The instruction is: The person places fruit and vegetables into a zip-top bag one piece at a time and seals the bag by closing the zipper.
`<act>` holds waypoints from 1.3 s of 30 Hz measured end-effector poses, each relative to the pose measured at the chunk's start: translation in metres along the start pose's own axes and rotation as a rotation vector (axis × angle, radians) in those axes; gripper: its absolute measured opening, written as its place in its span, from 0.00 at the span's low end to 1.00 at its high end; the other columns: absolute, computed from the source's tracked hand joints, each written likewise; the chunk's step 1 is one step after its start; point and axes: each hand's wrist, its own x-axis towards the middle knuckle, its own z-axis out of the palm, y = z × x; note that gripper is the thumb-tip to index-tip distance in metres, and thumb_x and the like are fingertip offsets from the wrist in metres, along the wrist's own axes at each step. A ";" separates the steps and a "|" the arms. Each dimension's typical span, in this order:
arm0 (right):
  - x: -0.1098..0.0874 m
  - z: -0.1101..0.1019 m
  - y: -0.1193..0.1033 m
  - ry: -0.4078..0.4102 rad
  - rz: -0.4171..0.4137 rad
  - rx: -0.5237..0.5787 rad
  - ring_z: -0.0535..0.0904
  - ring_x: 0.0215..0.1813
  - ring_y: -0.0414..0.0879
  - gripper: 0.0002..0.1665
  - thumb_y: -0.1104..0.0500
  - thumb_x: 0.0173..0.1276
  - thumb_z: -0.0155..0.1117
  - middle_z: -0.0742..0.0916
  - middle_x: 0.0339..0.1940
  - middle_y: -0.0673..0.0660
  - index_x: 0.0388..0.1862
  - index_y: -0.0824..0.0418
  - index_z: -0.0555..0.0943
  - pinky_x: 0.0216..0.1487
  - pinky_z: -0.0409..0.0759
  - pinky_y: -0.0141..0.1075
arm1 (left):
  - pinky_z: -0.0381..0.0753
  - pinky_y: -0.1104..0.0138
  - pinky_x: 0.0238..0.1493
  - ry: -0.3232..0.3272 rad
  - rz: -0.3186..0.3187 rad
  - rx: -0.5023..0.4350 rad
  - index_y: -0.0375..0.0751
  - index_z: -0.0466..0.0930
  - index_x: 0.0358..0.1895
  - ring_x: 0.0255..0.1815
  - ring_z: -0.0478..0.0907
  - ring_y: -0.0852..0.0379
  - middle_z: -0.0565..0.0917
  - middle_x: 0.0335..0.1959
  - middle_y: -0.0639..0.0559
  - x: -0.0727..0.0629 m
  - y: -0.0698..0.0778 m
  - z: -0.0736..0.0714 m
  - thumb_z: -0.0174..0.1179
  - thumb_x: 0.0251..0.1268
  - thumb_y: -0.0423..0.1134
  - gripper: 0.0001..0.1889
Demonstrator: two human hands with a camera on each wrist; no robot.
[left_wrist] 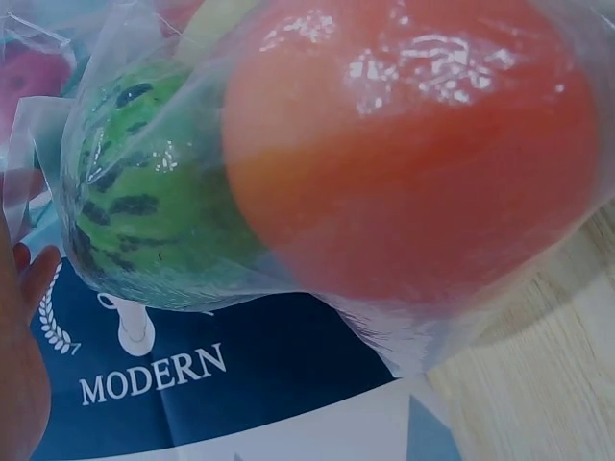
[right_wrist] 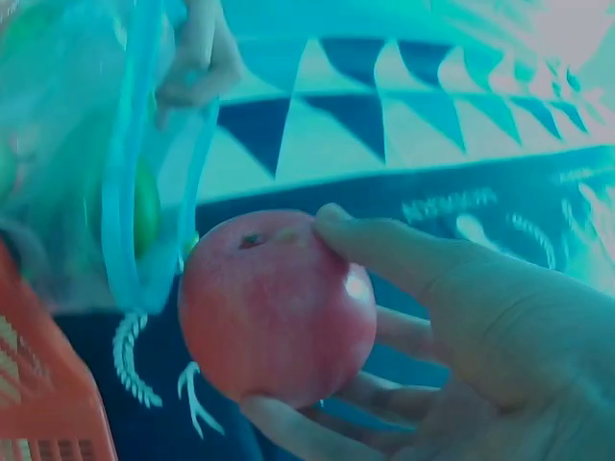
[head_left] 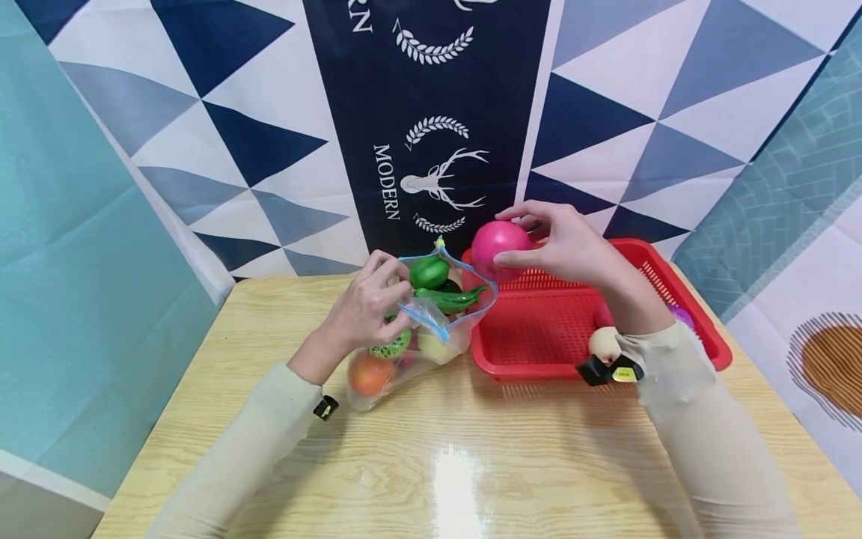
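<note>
A pink round fruit (head_left: 500, 243) was gripped by the fingers of the right hand (head_left: 569, 241) near the open mouth of a clear bag (head_left: 426, 311), whose rim the left hand (head_left: 373, 305) apparently pinched, fingers partly hidden, while a red basket (head_left: 539, 326) stood beside it on the bench (head_left: 397, 471).

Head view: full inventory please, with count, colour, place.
Zip bag: 1, clear, blue rim, on table; some contents hidden
Oval fruit: 1, green, in bag
Pepper: 1, green, in bag
Striped fruit: 1, green, in bag
Large round fruit: 1, orange-red, bag's bottom
Held fruit: 1, pink, right hand
Basket: 1, red, right of bag
Basket items: at least 3; whitish, pinkish, purple
Table: 1, light wood, below
Backdrop: 1, navy, white, grey-blue, behind table
Sleeves: 2, cream, both arms
Left hand: 1, bare, gripping bag's rim
Right hand: 1, bare, above basket
</note>
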 end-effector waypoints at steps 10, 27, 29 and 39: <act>-0.005 0.043 -0.020 -0.117 -0.156 0.012 0.90 0.62 0.59 0.38 0.56 0.64 0.87 0.92 0.63 0.63 0.73 0.56 0.85 0.59 0.93 0.52 | 0.83 0.49 0.54 -0.007 -0.007 0.023 0.40 0.80 0.29 0.49 0.76 0.39 0.82 0.41 0.41 0.000 0.002 0.001 0.54 0.60 0.39 0.08; -0.004 0.045 -0.010 -0.084 -0.139 -0.009 0.91 0.61 0.57 0.26 0.57 0.73 0.79 0.94 0.60 0.62 0.69 0.58 0.88 0.60 0.92 0.44 | 0.84 0.49 0.54 0.002 -0.006 0.009 0.41 0.82 0.30 0.50 0.76 0.39 0.82 0.41 0.42 -0.003 0.004 0.001 0.57 0.62 0.38 0.07; -0.002 0.041 -0.006 0.032 -0.106 0.013 0.92 0.55 0.56 0.20 0.59 0.76 0.76 0.95 0.56 0.64 0.64 0.61 0.90 0.54 0.89 0.33 | 0.84 0.49 0.54 0.001 -0.007 0.011 0.41 0.82 0.30 0.50 0.77 0.39 0.82 0.41 0.42 -0.003 0.004 0.002 0.57 0.62 0.38 0.07; -0.005 0.053 0.018 -0.021 0.025 -0.104 0.89 0.43 0.52 0.21 0.60 0.74 0.77 0.95 0.47 0.66 0.62 0.68 0.91 0.41 0.84 0.31 | 0.85 0.49 0.54 -0.006 -0.014 0.010 0.41 0.83 0.31 0.51 0.76 0.39 0.82 0.42 0.42 -0.002 0.006 0.003 0.59 0.62 0.38 0.06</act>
